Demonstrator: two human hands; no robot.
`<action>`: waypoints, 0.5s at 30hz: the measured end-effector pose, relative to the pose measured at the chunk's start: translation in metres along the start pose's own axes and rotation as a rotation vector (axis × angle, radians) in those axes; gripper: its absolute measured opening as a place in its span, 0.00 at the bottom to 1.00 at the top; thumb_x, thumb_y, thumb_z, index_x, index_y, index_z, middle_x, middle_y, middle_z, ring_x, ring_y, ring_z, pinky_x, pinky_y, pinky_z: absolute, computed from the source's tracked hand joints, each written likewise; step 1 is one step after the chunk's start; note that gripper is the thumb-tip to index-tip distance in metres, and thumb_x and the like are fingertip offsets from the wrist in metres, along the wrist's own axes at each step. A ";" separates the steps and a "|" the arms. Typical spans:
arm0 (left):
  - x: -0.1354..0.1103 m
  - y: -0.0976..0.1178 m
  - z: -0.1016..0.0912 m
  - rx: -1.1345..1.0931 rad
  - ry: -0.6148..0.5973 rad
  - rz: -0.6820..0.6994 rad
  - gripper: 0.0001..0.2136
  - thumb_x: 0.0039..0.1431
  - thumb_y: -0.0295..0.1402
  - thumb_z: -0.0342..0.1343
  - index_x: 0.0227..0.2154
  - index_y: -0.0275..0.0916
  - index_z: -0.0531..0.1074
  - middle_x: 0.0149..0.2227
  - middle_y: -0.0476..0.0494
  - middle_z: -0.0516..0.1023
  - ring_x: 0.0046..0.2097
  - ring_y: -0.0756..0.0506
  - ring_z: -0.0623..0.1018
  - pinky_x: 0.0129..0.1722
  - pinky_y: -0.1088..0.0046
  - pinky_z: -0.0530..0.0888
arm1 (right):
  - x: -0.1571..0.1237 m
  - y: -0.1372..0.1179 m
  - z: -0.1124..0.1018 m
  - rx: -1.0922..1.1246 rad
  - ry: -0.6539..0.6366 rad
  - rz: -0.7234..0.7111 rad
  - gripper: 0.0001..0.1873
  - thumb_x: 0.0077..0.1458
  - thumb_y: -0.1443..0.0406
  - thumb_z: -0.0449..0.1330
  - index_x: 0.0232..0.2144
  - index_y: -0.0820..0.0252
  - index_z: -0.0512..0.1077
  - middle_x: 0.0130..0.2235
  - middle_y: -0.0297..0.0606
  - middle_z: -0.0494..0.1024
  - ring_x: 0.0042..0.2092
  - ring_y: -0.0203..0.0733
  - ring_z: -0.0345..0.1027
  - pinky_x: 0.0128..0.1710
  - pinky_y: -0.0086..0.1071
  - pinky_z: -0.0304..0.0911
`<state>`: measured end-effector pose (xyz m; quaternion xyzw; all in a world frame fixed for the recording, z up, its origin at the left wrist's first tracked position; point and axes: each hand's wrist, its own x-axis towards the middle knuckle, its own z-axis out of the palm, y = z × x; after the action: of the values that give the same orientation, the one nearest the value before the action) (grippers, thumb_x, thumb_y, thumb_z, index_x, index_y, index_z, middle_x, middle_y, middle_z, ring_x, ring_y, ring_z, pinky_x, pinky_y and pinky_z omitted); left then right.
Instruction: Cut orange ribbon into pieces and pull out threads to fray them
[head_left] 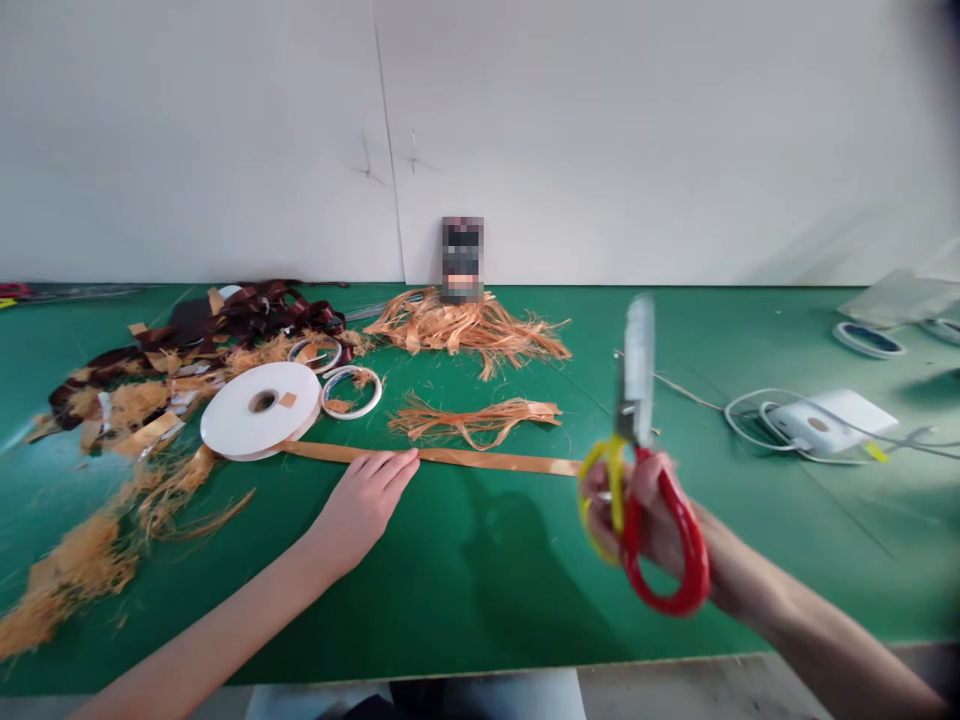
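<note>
My left hand (364,500) lies flat with its fingers stretched out, pressing an orange ribbon strip (480,459) onto the green table (480,580). The strip runs from a white ribbon spool (259,409) at the left towards my right hand. My right hand (645,515) is raised above the table and grips scissors (645,460) with one yellow and one red handle loop. Their blades point upward and look blurred. The strip's right end lies just below the scissors.
Piles of shredded orange ribbon (469,328) and dark brown ribbon (247,312) lie at the back left. Two empty tape rings (351,391) sit by the spool. A white device with cables (821,420) is at the right. A small dark box (462,258) stands by the wall.
</note>
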<state>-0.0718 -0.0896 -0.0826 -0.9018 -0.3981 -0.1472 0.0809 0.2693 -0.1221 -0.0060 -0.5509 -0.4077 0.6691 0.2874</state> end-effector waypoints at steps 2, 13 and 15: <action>0.001 -0.007 0.001 -0.031 0.022 0.014 0.18 0.61 0.18 0.42 0.47 0.36 0.72 0.49 0.39 0.78 0.46 0.42 0.77 0.47 0.62 0.71 | -0.007 0.013 0.034 0.245 -0.278 0.115 0.29 0.55 0.39 0.43 0.34 0.57 0.65 0.29 0.33 0.65 0.26 0.34 0.59 0.28 0.30 0.56; 0.013 -0.016 0.003 -0.070 0.181 0.026 0.12 0.64 0.24 0.45 0.36 0.35 0.75 0.37 0.42 0.82 0.37 0.46 0.80 0.36 0.69 0.74 | -0.015 -0.001 0.101 0.448 -0.475 0.699 0.34 0.54 0.39 0.47 0.20 0.64 0.66 0.24 0.35 0.65 0.26 0.31 0.61 0.24 0.22 0.55; 0.011 -0.016 0.005 -0.071 0.235 0.017 0.12 0.64 0.25 0.45 0.36 0.37 0.76 0.37 0.43 0.82 0.36 0.47 0.80 0.35 0.69 0.73 | -0.018 -0.003 0.106 0.454 -0.430 0.720 0.32 0.54 0.41 0.51 0.20 0.64 0.66 0.24 0.34 0.65 0.27 0.30 0.62 0.27 0.21 0.56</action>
<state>-0.0753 -0.0697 -0.0831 -0.8839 -0.3730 -0.2652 0.0964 0.1704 -0.1597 0.0116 -0.4294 -0.0846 0.8972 0.0596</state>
